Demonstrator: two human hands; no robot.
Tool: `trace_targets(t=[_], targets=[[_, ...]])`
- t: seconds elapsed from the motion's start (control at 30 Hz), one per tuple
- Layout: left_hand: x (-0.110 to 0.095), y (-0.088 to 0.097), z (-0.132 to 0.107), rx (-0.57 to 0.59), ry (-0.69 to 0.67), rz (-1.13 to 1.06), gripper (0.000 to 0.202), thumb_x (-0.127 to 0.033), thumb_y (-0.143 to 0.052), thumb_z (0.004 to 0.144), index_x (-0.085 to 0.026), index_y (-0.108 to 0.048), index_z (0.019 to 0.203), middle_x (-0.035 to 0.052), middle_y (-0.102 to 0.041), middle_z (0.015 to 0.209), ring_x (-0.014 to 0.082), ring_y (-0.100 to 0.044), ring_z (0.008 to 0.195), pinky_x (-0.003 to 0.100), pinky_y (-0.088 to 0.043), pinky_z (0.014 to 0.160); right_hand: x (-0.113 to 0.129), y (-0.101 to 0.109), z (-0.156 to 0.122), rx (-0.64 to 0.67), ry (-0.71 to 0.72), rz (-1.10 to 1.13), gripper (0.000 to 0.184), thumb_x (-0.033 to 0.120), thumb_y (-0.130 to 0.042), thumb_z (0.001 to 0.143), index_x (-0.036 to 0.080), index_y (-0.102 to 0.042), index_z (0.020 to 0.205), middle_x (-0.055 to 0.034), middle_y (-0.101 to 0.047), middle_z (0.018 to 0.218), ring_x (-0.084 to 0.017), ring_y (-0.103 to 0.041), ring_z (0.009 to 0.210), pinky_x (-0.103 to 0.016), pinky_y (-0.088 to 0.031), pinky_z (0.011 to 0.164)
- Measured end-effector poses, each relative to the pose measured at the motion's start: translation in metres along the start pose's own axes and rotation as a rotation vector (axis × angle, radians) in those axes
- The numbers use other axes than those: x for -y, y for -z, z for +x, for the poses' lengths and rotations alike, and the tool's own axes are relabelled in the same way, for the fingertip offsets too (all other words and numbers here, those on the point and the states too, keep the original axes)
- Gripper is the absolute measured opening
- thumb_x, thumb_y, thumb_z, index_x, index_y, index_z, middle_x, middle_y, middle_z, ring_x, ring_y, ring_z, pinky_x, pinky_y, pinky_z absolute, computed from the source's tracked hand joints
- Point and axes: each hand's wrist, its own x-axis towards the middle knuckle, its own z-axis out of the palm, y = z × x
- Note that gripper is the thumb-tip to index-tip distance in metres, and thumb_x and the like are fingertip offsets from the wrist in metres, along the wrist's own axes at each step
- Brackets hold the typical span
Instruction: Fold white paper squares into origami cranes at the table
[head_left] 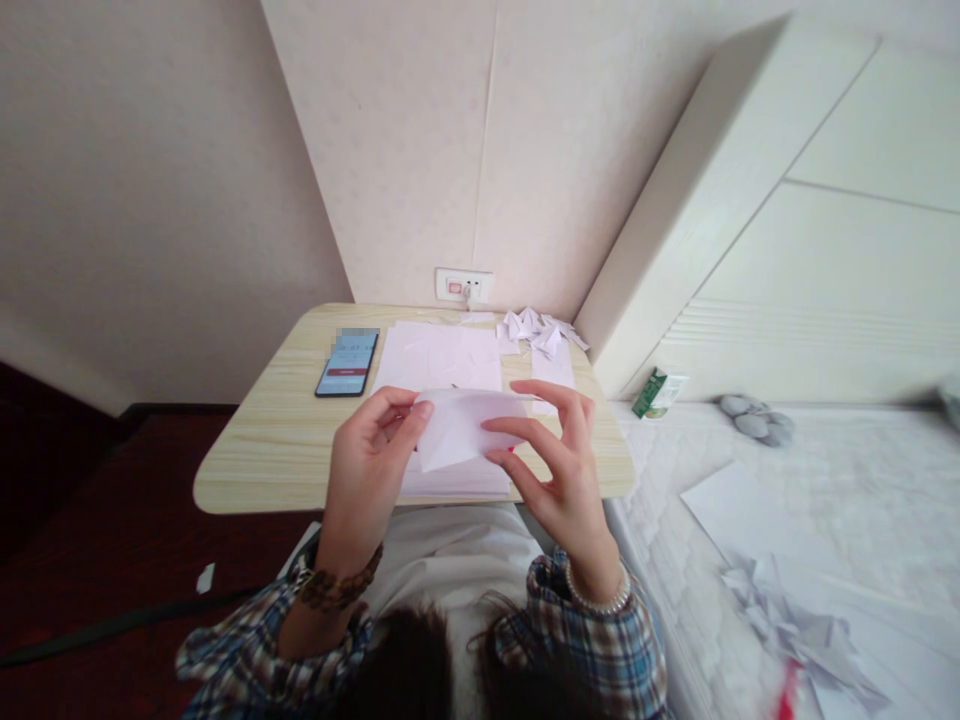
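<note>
The left hand [371, 455] pinches the left edge of a folded white paper sheet [454, 430] between thumb and fingertips. The right hand [566, 450] holds its thumb, index and middle fingers spread apart; the middle fingertip rests against the sheet, and the index fingertip is at its upper right edge. Whether the right hand bears any of the sheet's weight cannot be told. The sheet is raised above the table [262, 440] at the centre of the frame.

The step in hand appears to be shaping a fold. The next move likely calls for a steady left pinch and aligned edges.

Behind the sheet lie flat papers [442, 345]; left of them, a smartphone [347, 365]. Folded paper pieces [529, 330] sit at the table's far right corner. More folded pieces [817, 640] lie on the mattress [660, 520], lower right.
</note>
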Motion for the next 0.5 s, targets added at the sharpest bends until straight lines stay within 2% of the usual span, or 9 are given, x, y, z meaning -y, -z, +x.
trace_targets(t=[0.27,0.5], targets=[[0.0010,0.0030,0.0003,-0.008,0.012,0.017,0.019,-0.034,-0.071,0.074,-0.020,-0.060,0.071,-0.0040,-0.061,0.066,0.0108,-0.054,0.060,0.019,-0.041,0.053,-0.0030,0.0040,-0.0007,0.073,0.004,0.004,0.023,0.036,-0.066,0.085,0.030,-0.064,0.107,-0.0067,-0.045,0.140,-0.030,-0.042,0.128,-0.052,-0.033,0.106],[0.0020,0.0046,0.0009,-0.002,0.018,0.009,0.019,-0.033,-0.073,0.072,-0.019,-0.060,0.069,-0.0049,-0.057,0.061,0.0090,-0.049,0.054,0.017,-0.037,0.047,-0.0065,0.0058,-0.0009,0.016,0.007,0.004,0.018,0.035,-0.066,0.085,0.030,-0.067,0.102,-0.0060,-0.045,0.141,-0.031,-0.042,0.129,-0.054,-0.031,0.106]])
